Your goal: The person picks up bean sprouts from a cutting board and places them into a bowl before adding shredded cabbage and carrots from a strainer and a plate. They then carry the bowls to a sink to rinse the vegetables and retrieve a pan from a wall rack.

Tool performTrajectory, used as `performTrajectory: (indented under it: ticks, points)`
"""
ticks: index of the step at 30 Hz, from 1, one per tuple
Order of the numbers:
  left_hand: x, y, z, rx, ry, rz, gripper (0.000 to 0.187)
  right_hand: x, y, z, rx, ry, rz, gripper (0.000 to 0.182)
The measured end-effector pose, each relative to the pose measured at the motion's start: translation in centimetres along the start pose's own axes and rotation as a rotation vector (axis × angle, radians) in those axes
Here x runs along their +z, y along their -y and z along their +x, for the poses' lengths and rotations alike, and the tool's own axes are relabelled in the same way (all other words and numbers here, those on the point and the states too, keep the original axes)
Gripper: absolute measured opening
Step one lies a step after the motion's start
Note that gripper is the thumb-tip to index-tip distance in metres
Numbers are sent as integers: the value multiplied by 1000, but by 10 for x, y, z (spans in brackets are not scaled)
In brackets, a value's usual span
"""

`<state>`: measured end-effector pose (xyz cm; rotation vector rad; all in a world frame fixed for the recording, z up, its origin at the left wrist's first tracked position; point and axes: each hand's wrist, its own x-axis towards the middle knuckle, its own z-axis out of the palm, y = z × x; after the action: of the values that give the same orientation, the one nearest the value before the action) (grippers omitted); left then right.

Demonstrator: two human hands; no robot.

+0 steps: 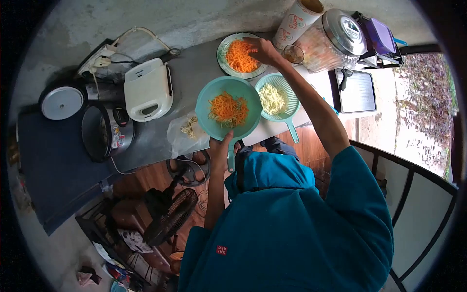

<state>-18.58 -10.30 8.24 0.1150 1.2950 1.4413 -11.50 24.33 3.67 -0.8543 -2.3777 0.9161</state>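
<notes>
- Teal shirt [287,228] fills the foreground beneath me, right arm reaching over the counter, left bent nearer my side.
- Grey counter [194,63] spans the workspace, bearing a white appliance [148,90] to the left and a lidded jar [318,44] to the right.
- Solid green bowl [228,83], one-handled, sits at the middle of the view, nearer me than the plate. Its load hangs out from one handle, so I judge it best kept level and close to the plate, where stray shreds would fall back inside.
- Slotted green strainer [293,100], just right of the bowl, holds pale shreds [272,100]; good practice is to keep my forearm clear of its rim.
- Patterned plate [222,53], beyond the bowl, bears a heap of orange shreds [241,56].
- My left hand [221,150] is closed around the bowl's handle near the rim, thumb on top: a sound hold against tipping.
- My right hand [262,51] is loosely curled at the heap's right side; whether it grips any shreds, I cannot tell. Small, loose pinches should spill least.
- Orange strands [228,107] lie inside the bowl, with paler ones showing among them.
</notes>
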Motion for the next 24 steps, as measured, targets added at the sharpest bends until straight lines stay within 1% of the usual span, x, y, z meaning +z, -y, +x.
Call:
performTrajectory:
  ticks: [1,3,4,6,7,8,10,12,14,15,16,17,18,20,21,23,24]
  points:
    - [-1,1,-2,-5,0,13,26,-3,2,-6,4,-5,-1,52]
    - [-2,1,-3,-12,4,30,26,-13,6,-20,178,-54,14,47]
    - [0,-2,-4,-29,0,17,26,-19,14,-29,181,-57,15,47]
    - [-1,-2,-6,-48,-15,2,27,-27,31,-51,109,-228,9,45]
    - [-1,-2,-4,-40,-5,-15,27,-26,29,-61,65,-247,3,42]
    - [-2,-1,-5,-37,1,-32,28,-25,29,-74,67,-239,11,42]
    - [-3,-1,-4,-32,14,-27,28,-26,35,-97,302,-289,390,38]
    - [2,-3,-5,-28,34,-27,28,-24,53,-129,428,-358,427,38]
    - [15,-12,-10,6,34,-82,31,-17,88,-160,587,-452,649,36]
    - [17,-12,-10,6,36,-81,31,-12,103,-176,646,-440,680,37]
    - [20,-12,-10,-2,5,-48,37,-6,116,-193,706,-431,711,39]
    - [24,-10,-10,-12,-23,-14,43,2,128,-209,810,-325,826,41]
    - [29,-5,-6,-13,-14,-10,43,7,140,-223,910,-218,940,43]
    - [42,10,3,305,-42,47,59,-2,175,-233,941,162,954,50]
    - [47,17,3,227,-51,59,60,3,188,-233,940,150,956,50]
    - [62,18,0,251,-14,95,62,14,208,-232,862,-115,1160,50]
    - [70,18,-2,278,13,124,64,13,204,-235,858,-134,1161,50]
